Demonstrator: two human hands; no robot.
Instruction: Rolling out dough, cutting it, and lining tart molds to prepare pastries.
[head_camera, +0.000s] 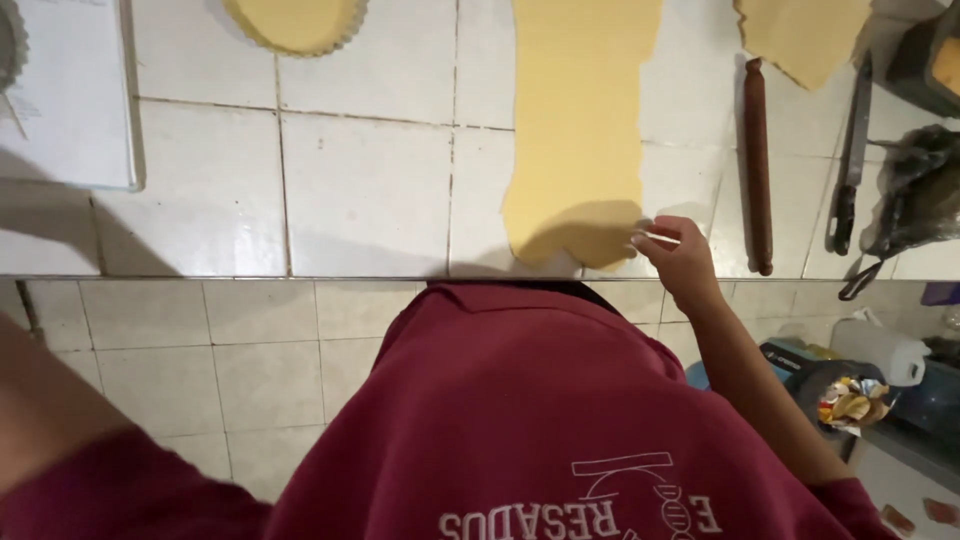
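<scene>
dough sheet, long and pale yellow, lies flat on the white tiled counter and runs from the far edge of the view right down to the counter's near lip, a little right of your middle. your right hand is at its near right corner: fingers curled in and bunched together, fingertips pressed against the dough's edge, thumb tucked under. it looks like a light pinch on that corner, though whether the dough is truly nipped between the fingers or just touched, you can't tell from here. the wrist is bent, and your bare forearm slants down and to the right, back to the rolled-up sleeve of your dark red sweatshirt.

your left hand is out of view; only the left forearm shows, a blur at the lower left, well below the counter and well apart from the dough.

just right of your working hand a dark wooden rolling pin lies lengthwise on the tiles, near the sheet but not touching it. beyond it a knife with a dark handle lies the same way. a second piece of rolled dough sits at the top right, and a fluted tart tin lined with dough sits at the top, left of the sheet and well apart from it. a white board covers the counter's far left.
</scene>
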